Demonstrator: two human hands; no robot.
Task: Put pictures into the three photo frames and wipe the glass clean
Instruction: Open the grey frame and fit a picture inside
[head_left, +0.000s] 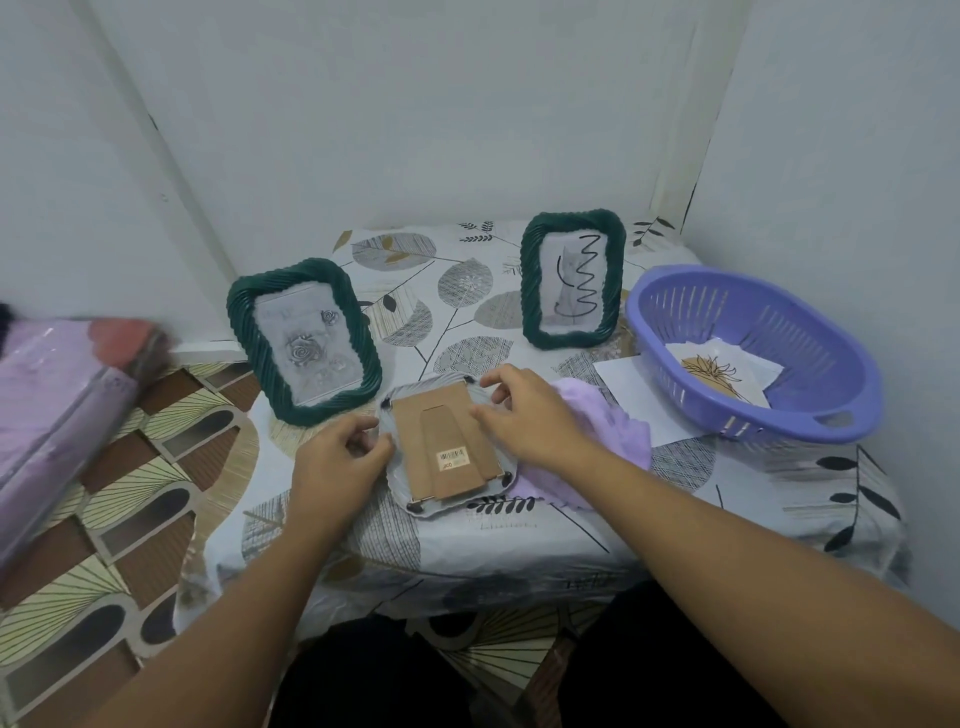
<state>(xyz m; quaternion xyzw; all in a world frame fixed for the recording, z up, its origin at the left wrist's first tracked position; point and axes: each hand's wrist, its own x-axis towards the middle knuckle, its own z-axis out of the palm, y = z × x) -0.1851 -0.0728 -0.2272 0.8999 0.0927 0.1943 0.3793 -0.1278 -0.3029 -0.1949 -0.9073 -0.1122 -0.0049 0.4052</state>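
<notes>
Third frame (448, 448) lies face down on the bench (545, 525), cardboard backing up, just in front of the rose frame (304, 340) and well in front of the cat frame (573, 280). Left hand (337, 457) curls its fingertips onto the third frame's left edge, looks like pinching a clip; right hand (530, 415) presses bent fingers on its right and top edge. Judged step: seating the backing, turning tabs. Do it well: hold the frame flat, work one tab at a time, keep pressure off the glass underneath. Purple cloth (597, 431) touches the frame's right side, under the right hand. Basket (748, 358) with a spare picture sits further right. Bench front edge near; open room left of the frame.
</notes>
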